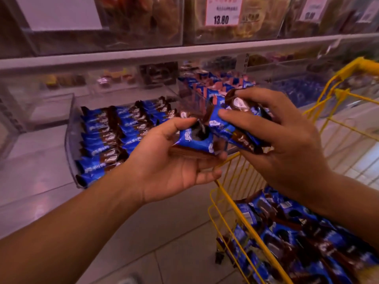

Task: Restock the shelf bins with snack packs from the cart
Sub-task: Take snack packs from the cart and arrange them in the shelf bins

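My left hand [174, 160] lies palm up and holds a blue and brown snack pack [194, 141] between thumb and fingers. Just to its right, my right hand [281, 140] grips a bunch of the same packs [238, 124] from above. Both hands hover in front of a clear shelf bin [70, 144] where blue snack packs [110, 136] lie in neat rows. A yellow wire cart [231, 203] at the lower right holds several loose packs [297, 232].
A second clear bin [223, 85] with blue and pink packs sits behind my hands. The upper shelf carries clear bins and a price tag [222, 10] reading 13.80. The cart's yellow handle [356, 66] rises at the right. Pale floor tiles lie below.
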`<state>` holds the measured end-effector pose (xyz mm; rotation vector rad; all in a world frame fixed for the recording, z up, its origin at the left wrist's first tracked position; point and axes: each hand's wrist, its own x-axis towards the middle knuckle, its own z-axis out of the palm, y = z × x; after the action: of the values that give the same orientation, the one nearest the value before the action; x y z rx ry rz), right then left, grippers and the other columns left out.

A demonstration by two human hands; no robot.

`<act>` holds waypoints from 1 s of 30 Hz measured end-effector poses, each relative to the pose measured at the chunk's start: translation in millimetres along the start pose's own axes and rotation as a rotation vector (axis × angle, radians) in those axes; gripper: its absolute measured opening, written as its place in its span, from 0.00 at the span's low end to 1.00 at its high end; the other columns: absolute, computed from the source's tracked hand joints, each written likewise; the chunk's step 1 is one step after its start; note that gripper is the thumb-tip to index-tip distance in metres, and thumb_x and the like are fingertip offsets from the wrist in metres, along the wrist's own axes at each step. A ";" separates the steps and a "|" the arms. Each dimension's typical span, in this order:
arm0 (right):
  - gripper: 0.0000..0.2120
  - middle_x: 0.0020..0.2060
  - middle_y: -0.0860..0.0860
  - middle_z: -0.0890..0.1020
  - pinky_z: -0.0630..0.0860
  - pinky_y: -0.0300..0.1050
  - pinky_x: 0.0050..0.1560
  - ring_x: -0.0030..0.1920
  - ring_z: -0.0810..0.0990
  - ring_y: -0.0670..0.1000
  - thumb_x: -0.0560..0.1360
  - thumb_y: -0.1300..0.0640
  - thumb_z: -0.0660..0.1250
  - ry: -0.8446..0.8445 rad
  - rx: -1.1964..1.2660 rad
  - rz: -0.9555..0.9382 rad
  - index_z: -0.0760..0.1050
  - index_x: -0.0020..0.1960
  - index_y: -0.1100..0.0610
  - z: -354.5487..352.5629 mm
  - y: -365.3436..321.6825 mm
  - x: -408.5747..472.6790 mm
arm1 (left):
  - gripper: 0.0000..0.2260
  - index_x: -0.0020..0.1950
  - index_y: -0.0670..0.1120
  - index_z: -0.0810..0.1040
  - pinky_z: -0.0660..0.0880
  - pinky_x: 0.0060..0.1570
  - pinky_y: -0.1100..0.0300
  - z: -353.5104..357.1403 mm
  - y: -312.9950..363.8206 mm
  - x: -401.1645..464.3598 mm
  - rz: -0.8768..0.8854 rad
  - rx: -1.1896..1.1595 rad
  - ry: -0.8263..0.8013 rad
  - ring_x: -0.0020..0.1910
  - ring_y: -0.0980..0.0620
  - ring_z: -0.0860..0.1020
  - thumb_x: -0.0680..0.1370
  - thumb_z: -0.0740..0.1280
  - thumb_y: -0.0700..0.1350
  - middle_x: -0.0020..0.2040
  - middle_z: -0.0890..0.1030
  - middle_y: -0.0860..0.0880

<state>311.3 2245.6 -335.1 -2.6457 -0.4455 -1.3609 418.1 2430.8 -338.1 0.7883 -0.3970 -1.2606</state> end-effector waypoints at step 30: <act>0.16 0.61 0.53 0.80 0.76 0.46 0.62 0.62 0.80 0.50 0.71 0.70 0.74 -0.007 0.418 0.238 0.82 0.55 0.56 -7.8 11.5 -5.4 | 0.20 0.57 0.36 0.81 0.81 0.37 0.53 1.9 -4.5 8.3 0.010 0.041 0.257 0.49 0.42 0.85 0.66 0.73 0.35 0.53 0.83 0.36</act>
<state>305.9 2231.7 -334.7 -2.2778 -0.3546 -1.0537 416.1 2421.9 -341.3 0.9687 -0.2188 -1.1277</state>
